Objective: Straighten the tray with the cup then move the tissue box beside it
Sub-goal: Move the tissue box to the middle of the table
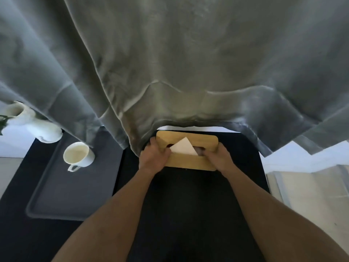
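Observation:
A wooden tissue box [188, 163] with a white tissue [185, 147] sticking out of its slot lies at the far side of a black table [188, 205]. My left hand [154, 157] grips its left end and my right hand [220, 157] grips its right end. To the left, a dark grey tray [75, 190] lies on the table with a white cup [78, 156] standing on its far part, handle toward me.
Grey curtains [170, 63] hang right behind the table and drape over its far edge. A white vase [34, 123] stands at the tray's far left corner. Pale floor [302, 186] shows to the right of the table.

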`<state>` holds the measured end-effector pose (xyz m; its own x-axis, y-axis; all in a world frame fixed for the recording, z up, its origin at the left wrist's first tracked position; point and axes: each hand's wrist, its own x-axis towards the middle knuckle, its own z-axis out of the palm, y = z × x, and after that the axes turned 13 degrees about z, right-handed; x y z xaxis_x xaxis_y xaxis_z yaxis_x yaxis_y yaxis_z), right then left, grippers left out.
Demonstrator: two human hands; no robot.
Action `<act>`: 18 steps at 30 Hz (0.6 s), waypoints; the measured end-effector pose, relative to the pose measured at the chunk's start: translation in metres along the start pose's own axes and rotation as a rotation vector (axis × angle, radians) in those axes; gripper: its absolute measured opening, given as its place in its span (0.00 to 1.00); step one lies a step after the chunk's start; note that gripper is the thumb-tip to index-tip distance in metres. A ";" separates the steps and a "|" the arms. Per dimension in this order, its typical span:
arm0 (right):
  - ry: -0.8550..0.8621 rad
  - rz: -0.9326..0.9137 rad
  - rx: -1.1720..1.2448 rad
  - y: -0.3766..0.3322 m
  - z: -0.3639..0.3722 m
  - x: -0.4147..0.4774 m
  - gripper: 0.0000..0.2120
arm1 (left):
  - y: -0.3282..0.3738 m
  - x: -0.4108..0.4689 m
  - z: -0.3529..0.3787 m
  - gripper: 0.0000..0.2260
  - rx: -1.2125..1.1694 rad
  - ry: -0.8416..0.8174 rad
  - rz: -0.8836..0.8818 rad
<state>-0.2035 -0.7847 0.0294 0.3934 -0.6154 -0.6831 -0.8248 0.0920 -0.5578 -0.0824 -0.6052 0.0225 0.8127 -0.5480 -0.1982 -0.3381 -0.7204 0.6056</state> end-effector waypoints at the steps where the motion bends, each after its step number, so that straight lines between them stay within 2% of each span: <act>1: 0.001 -0.002 -0.002 -0.004 0.000 0.004 0.36 | 0.001 0.005 0.000 0.28 0.000 0.003 0.000; 7: 0.003 -0.034 -0.056 -0.022 -0.002 0.022 0.32 | -0.001 0.026 0.002 0.30 0.012 -0.010 -0.016; 18: 0.026 -0.054 -0.085 -0.043 -0.001 0.047 0.26 | -0.007 0.059 0.004 0.29 0.032 0.005 -0.090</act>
<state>-0.1501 -0.8183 0.0218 0.4282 -0.6380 -0.6400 -0.8347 -0.0077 -0.5507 -0.0334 -0.6343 0.0035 0.8428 -0.4786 -0.2462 -0.2787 -0.7795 0.5610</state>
